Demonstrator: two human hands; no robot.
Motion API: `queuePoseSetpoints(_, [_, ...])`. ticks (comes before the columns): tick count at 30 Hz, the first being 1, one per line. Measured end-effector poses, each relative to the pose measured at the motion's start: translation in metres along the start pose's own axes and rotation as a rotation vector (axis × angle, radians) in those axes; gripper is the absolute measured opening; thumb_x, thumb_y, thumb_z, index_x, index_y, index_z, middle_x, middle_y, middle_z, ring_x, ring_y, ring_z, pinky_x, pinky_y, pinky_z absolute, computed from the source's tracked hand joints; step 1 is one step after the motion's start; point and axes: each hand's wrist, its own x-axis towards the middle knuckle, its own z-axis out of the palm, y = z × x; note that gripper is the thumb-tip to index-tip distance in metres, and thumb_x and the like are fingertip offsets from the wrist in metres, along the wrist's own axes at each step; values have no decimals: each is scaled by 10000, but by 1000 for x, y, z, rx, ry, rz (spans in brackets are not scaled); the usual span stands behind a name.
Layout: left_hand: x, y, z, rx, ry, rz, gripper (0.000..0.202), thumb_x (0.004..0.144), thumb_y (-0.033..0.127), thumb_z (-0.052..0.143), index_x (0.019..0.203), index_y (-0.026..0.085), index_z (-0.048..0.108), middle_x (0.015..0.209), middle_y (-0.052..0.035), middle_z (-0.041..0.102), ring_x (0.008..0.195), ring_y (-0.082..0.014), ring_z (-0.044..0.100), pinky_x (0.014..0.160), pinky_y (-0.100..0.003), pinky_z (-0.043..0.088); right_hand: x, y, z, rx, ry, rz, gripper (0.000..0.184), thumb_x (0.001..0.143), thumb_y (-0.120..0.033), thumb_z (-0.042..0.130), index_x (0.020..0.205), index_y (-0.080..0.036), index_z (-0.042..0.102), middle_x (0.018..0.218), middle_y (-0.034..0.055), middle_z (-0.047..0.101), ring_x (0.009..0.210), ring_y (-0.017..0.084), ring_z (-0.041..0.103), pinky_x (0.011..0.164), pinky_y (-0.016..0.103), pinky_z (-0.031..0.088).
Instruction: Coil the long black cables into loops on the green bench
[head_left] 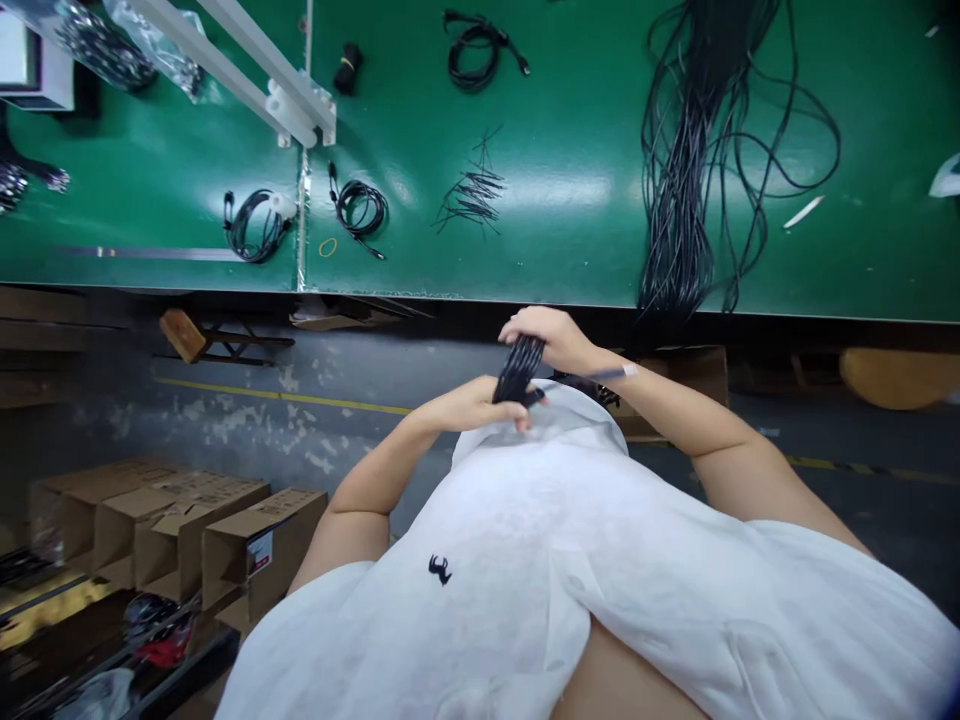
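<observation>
Both my hands hold a coiled bundle of black cable (pixel 517 370) in front of my white shirt, below the edge of the green workbench (pixel 585 190). My left hand (pixel 472 403) grips the lower end of the bundle with fingers closed. My right hand (pixel 544 335) is wrapped over its upper end. A thin white-tipped tie or wire (pixel 619 374) sticks out beside my right wrist.
On the bench lie a large loose hank of black cables (pixel 697 150), a small pile of black ties (pixel 472 190), three coiled cables (pixel 360 208) (pixel 255 225) (pixel 474 45) and a white rail (pixel 247 65). Cardboard boxes (pixel 180 530) stand on the floor at left.
</observation>
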Motion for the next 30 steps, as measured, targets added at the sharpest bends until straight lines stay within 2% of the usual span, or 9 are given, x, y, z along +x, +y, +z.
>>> queuePoseSetpoints(3, [4, -2, -7, -224, 482, 189, 227, 780, 353, 743, 778, 130, 707, 602, -31, 639, 672, -169, 665, 844, -330, 529, 7, 23, 20, 472, 386, 371, 240, 778, -461, 630, 787, -239, 541, 706, -6, 568, 744, 171, 552, 771, 342, 500])
queuePoseSetpoints(6, [24, -11, -9, -468, 873, 399, 260, 804, 353, 730, 959, 155, 669, 592, 43, 563, 576, -101, 593, 785, -288, 534, 19, 30, 55, 1007, 450, 589, 306, 791, -451, 654, 727, -230, 452, 581, -48, 461, 589, 126, 480, 661, 304, 511])
queuePoseSetpoints(10, [49, -23, -2, -609, 1101, 425, 188, 883, 351, 643, 934, 172, 627, 689, 37, 572, 684, -85, 608, 783, -235, 503, 35, 27, 81, 1239, 649, 568, 377, 853, -432, 643, 697, -235, 361, 507, -89, 347, 501, 90, 399, 622, 252, 495])
queuePoseSetpoints(13, [51, -23, 2, -663, 1098, 458, 239, 918, 352, 599, 778, 159, 589, 573, 64, 450, 557, -56, 511, 702, -203, 477, 37, 31, 72, 1157, 653, 531, 400, 837, -474, 661, 705, -237, 368, 492, -98, 321, 486, 87, 390, 590, 243, 476])
queuePoseSetpoints(16, [39, -16, 0, -710, 938, 438, 323, 942, 362, 557, 696, 152, 561, 491, 90, 295, 432, -42, 341, 610, -195, 449, 34, 36, 42, 939, 420, 553, 360, 775, -450, 715, 733, -228, 435, 504, -100, 359, 480, 85, 402, 617, 272, 497])
queuePoseSetpoints(21, [18, -6, 0, -777, 569, 212, 337, 951, 317, 543, 673, 129, 570, 475, 91, 260, 417, -40, 295, 622, -207, 464, 35, 22, -15, -85, 195, 177, 333, 788, -330, 667, 1086, -212, 581, 898, 13, 660, 749, 170, 622, 798, 350, 511])
queuePoseSetpoints(24, [17, -5, 3, -876, 480, 138, 343, 951, 342, 537, 687, 126, 572, 490, 89, 255, 417, -40, 291, 613, -208, 467, 37, 5, -29, -512, -9, -74, 350, 855, -232, 547, 1200, -200, 596, 1182, 80, 655, 1068, 232, 619, 915, 352, 468])
queuePoseSetpoints(27, [16, -3, 4, -993, 487, 106, 440, 954, 482, 468, 733, 125, 598, 512, 81, 272, 416, -51, 310, 596, -233, 479, 35, -5, -31, -587, -124, -157, 301, 901, -225, 465, 1140, -191, 646, 1163, 86, 679, 1083, 227, 624, 894, 327, 472])
queuePoseSetpoints(30, [11, -1, 1, -1004, 520, 98, 487, 977, 497, 396, 810, 111, 642, 532, 58, 336, 450, -78, 396, 635, -281, 508, 32, -8, -31, -457, -83, -161, 282, 909, -259, 460, 1081, -181, 670, 1093, 74, 704, 1022, 212, 641, 885, 315, 469])
